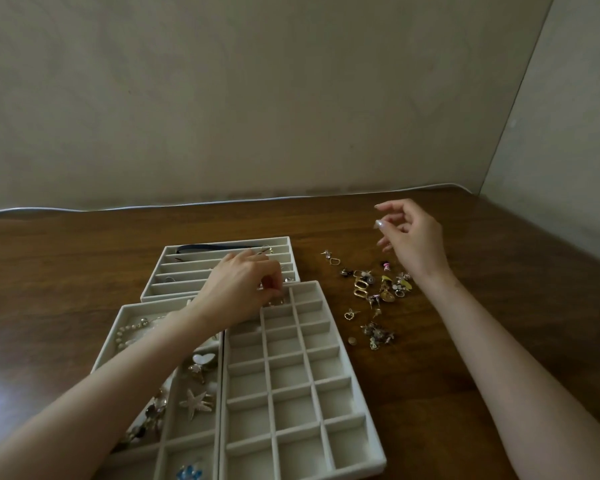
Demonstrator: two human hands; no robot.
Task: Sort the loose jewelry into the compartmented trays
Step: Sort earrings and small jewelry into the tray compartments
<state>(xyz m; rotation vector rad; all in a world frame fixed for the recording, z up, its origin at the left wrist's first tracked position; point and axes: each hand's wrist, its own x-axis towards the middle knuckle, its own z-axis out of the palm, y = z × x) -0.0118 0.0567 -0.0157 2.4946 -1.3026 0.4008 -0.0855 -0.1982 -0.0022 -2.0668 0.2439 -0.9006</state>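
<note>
The sorting looked partly done. On the left of the frame, a felt-lined tray with large compartments (187, 455) already held a pearl strand (132, 334), a pale butterfly piece (203, 358), a spiky metal starfish brooch (196, 403) and a blue flower piece (189, 472). Above it, the tray of long slots (187, 271) carried a dark band (219, 247) and a few small metal bits. The grid tray (291, 407) in the lower centre, with its many small square cells, was almost wholly bare. Only a glint of gold showed in its top left cell.

The left hand (246, 282) hung over that cell, its fingers (269, 287) curled down and bunched together. Whether they pinched a piece or had let it go could not be told. The right hand (413, 237) was raised above the bench (66, 271) at centre right, its fingers loosely curled with nothing visible between them.

Most of the work seemed still ahead. The loose jewelry (374, 292) lay scattered on the dark wood right of the grid tray. It was made up of small earrings, gold oval links, a heart outline and tiny studs, all thin, shiny and apt to tangle.
</note>
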